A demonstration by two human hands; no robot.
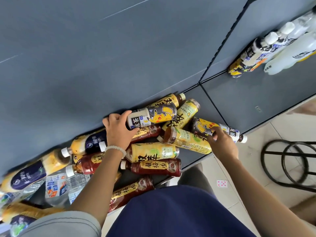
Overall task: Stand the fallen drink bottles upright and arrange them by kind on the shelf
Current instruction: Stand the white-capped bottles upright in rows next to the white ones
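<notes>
A heap of fallen drink bottles lies on the dark grey shelf [227, 106]. My left hand [118, 130] grips the white end of a Pikachu-label tea bottle [153, 116] lying on top of the heap. My right hand [222, 142] holds a second Pikachu-label tea bottle [203, 125] at the heap's right side, near the shelf's front edge. Yellow lemon-tea bottles [153, 152] and dark red plum-drink bottles [153, 166] lie crosswise between my hands. To the left lie navy-and-yellow bottles [34, 173] and clear water bottles [56, 187].
In the right shelf section, past a black divider [220, 48], a row of bottles [266, 50] stands upright, one Pikachu-label among white ones. A black wire stool [290, 166] and a playing card [222, 183] are on the tiled floor at right.
</notes>
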